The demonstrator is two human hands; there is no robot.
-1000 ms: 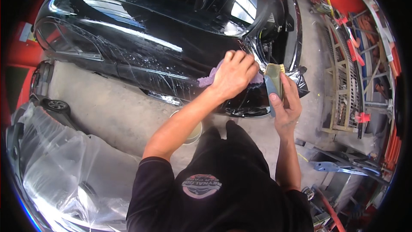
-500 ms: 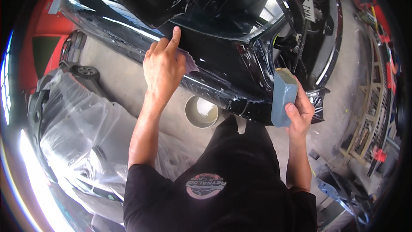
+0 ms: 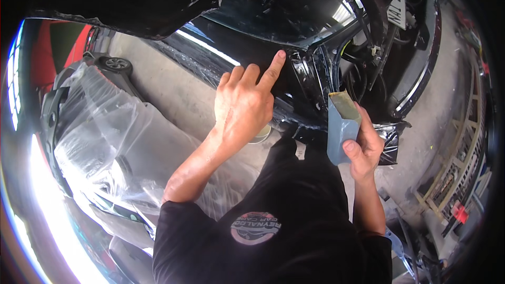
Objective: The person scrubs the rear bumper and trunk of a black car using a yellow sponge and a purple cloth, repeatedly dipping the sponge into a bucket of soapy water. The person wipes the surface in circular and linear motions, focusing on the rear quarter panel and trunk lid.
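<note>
My left hand (image 3: 244, 97) is over the glossy black car body panel (image 3: 210, 50), its index finger stretched out toward the lower edge of the rear glass (image 3: 273, 10). Its other fingers are curled in, and the palm and thumb are hidden, so what lies under them does not show. In my right hand (image 3: 365, 144) is a blue-grey rectangular sanding block (image 3: 343, 131) with a tan end, gripped between thumb and fingers. That block is held upright in front of the opened corner of the car, by the exposed dark parts and wiring (image 3: 363, 63).
A large black panel (image 3: 131, 0) overhangs the upper left. Below my left wrist, a basin (image 3: 260, 135) is partly hidden. Clear plastic sheeting (image 3: 105, 142) covers a car at left. A metal rack (image 3: 452, 147) lies at right, near a detached bumper (image 3: 415, 84).
My left hand has moved right along the panel; a pinkish piece beside it is out of sight. The black overhang fills more of the view. My right hand still holds the sanding block.
</note>
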